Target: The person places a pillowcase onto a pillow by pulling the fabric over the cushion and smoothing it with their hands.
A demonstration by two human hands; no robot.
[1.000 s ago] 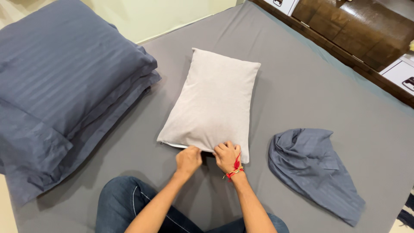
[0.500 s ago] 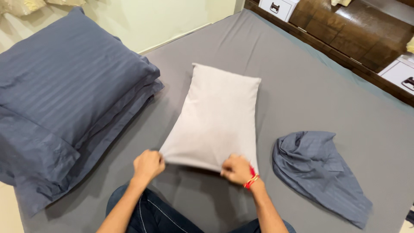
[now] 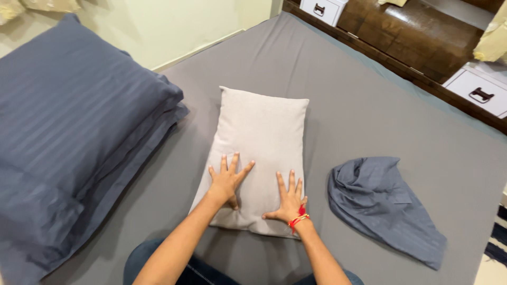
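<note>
1. A light grey rectangular fabric pillow (image 3: 261,142) lies flat near the middle of the bed (image 3: 369,105), its long side running away from the person and its near short end closest to the bed's near edge.
2. The bed is covered with a smooth grey sheet, and the pillow rests directly on it.
3. Toward the bed's left edge sits a stack of large dark blue striped pillows (image 3: 74,142), near the grey pillow's left side but not touching it.
4. To the right, a crumpled dark blue striped pillowcase (image 3: 383,206) lies on the sheet, near the grey pillow's near right corner with a strip of bare sheet between them.
5. Beyond the bed's far right edge runs a dark brown wooden headboard ledge (image 3: 417,39), with white drawers with dark handles (image 3: 478,89) beside it.
6. Nothing lies on top of the grey pillow apart from the hands.
7. The left hand (image 3: 228,179) lies palm down on the pillow's near left part, its grip fully spread with the fingers fanned out, pressing on the fabric and grasping nothing.
8. The right hand (image 3: 288,203), with a red and gold thread band at the wrist, lies palm down on the near right part, fingers spread wide, likewise flat against the cloth and holding nothing.
9. The person's knee in dark blue jeans (image 3: 158,264) shows at the bed's near edge, just beneath the forearms.
</note>
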